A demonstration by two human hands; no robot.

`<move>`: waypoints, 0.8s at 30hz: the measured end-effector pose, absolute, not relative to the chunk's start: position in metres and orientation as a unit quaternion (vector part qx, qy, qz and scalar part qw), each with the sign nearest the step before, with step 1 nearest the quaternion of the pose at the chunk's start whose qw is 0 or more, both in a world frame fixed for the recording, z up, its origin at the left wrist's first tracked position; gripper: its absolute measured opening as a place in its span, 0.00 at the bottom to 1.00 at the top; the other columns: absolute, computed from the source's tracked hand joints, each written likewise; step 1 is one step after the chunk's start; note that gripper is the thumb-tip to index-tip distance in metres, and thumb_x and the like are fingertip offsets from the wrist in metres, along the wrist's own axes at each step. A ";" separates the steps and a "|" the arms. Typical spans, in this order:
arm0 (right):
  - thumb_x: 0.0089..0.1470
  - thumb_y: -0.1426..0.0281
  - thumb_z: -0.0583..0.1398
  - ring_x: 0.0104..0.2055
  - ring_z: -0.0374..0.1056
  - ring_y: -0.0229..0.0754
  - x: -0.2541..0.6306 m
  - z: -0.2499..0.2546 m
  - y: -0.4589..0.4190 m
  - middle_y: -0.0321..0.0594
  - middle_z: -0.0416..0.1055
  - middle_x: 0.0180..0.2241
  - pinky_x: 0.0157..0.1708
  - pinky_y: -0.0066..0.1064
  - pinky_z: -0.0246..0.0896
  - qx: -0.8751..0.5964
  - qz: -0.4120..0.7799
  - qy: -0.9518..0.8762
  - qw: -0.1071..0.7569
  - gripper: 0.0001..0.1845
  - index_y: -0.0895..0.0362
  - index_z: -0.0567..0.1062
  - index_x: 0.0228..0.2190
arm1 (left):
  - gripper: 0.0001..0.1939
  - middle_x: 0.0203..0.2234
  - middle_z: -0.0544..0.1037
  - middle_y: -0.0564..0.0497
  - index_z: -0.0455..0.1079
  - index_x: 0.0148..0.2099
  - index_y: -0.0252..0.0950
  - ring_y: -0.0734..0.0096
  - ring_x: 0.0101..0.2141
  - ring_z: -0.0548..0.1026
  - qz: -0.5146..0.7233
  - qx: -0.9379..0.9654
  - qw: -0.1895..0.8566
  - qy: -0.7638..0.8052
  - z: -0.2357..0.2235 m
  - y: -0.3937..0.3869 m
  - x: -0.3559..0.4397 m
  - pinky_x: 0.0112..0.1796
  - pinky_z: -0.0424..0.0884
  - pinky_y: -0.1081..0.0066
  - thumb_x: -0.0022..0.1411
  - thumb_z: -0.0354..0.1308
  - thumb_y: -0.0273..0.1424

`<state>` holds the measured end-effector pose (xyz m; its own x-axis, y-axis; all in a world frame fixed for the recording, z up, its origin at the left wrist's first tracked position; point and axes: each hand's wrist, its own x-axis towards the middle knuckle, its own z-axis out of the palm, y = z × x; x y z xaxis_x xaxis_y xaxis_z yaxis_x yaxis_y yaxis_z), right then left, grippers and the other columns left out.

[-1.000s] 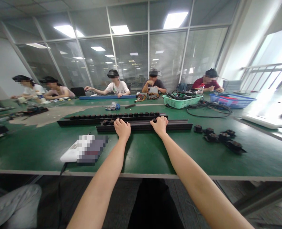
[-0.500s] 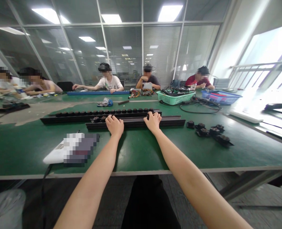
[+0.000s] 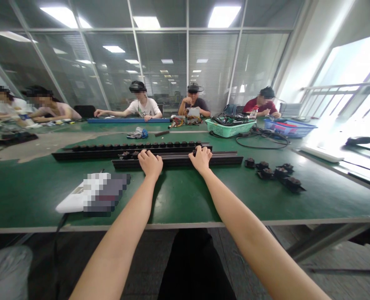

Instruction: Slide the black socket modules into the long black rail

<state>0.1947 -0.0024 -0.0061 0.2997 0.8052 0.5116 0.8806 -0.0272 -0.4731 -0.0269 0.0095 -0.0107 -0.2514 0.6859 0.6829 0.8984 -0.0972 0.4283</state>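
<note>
1. The left hand [image 3: 150, 163] is part closed, its bent fingers over the top of the near rail [image 3: 222, 161], just beside a few black parts [image 3: 125, 155] at its left end. What lies under the fingertips is hidden; I cannot tell whether they grip.
2. The right hand [image 3: 201, 159] is also part closed, thumb and bent fingers around something small and dark on the same rail. Whether it is pinched, I cannot tell.
3. The near rail lies crosswise on the tabletop [image 3: 185, 200]. Hands set apart on it probably keep it from turning or sliding.
4. The far rail [image 3: 78, 156] lies roughly parallel behind, carrying a row of parts [image 3: 110, 148], perhaps so both stay within reach.
5. Loose parts [image 3: 267, 173] sit right of the near rail, likely handy for the right hand.
6. A person's white shirt [image 3: 146, 109] bears dark lettering, too small to read; the dark item [image 3: 110, 195] at left is pixelated. I can read no brand.
</note>
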 end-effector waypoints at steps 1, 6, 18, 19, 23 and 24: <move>0.63 0.63 0.59 0.56 0.61 0.60 0.195 -0.006 -0.002 0.57 0.70 0.52 0.57 0.47 0.53 -0.717 -0.051 -0.588 0.372 0.19 0.60 0.74 0.51 | 0.20 0.62 0.67 0.22 0.69 0.55 0.23 0.33 0.65 0.62 -0.435 -0.600 0.123 -0.660 -0.011 0.010 -0.027 0.67 0.60 0.42 0.64 0.55 0.30; 0.64 0.60 0.59 0.56 0.61 0.60 0.196 -0.007 -0.002 0.59 0.71 0.52 0.58 0.47 0.52 -0.721 -0.054 -0.588 0.362 0.19 0.61 0.76 0.48 | 0.20 0.62 0.67 0.24 0.69 0.56 0.25 0.34 0.66 0.62 -0.444 -0.597 0.121 -0.657 -0.012 0.012 -0.028 0.67 0.60 0.41 0.64 0.55 0.30; 0.67 0.58 0.59 0.57 0.62 0.59 0.200 -0.008 -0.002 0.56 0.71 0.52 0.58 0.45 0.52 -0.720 -0.052 -0.591 0.360 0.21 0.59 0.80 0.50 | 0.19 0.62 0.67 0.25 0.69 0.55 0.26 0.34 0.66 0.62 -0.457 -0.596 0.115 -0.651 -0.013 0.013 -0.027 0.67 0.60 0.40 0.63 0.56 0.29; 0.67 0.58 0.59 0.57 0.62 0.59 0.200 -0.008 -0.002 0.56 0.71 0.51 0.58 0.46 0.52 -0.721 -0.053 -0.590 0.360 0.21 0.59 0.80 0.49 | 0.19 0.62 0.67 0.25 0.69 0.55 0.26 0.34 0.66 0.62 -0.457 -0.596 0.113 -0.651 -0.013 0.012 -0.027 0.67 0.60 0.40 0.63 0.56 0.29; 0.67 0.58 0.59 0.56 0.61 0.59 0.200 -0.008 -0.001 0.56 0.71 0.51 0.58 0.46 0.52 -0.719 -0.054 -0.587 0.367 0.20 0.59 0.81 0.49 | 0.19 0.61 0.67 0.25 0.69 0.55 0.26 0.34 0.66 0.62 -0.457 -0.596 0.111 -0.651 -0.012 0.012 -0.028 0.67 0.59 0.40 0.63 0.56 0.28; 0.67 0.57 0.59 0.56 0.61 0.59 0.200 -0.009 -0.001 0.56 0.71 0.51 0.58 0.46 0.52 -0.718 -0.054 -0.588 0.370 0.20 0.59 0.81 0.49 | 0.19 0.61 0.67 0.25 0.69 0.55 0.26 0.34 0.66 0.62 -0.455 -0.596 0.113 -0.652 -0.012 0.012 -0.028 0.67 0.59 0.40 0.63 0.56 0.28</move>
<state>0.2002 -0.0012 -0.0087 0.3029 0.8041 0.5115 0.8834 -0.0356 -0.4672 -0.0277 0.0121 -0.0120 -0.2640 0.6736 0.6903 0.8797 -0.1253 0.4587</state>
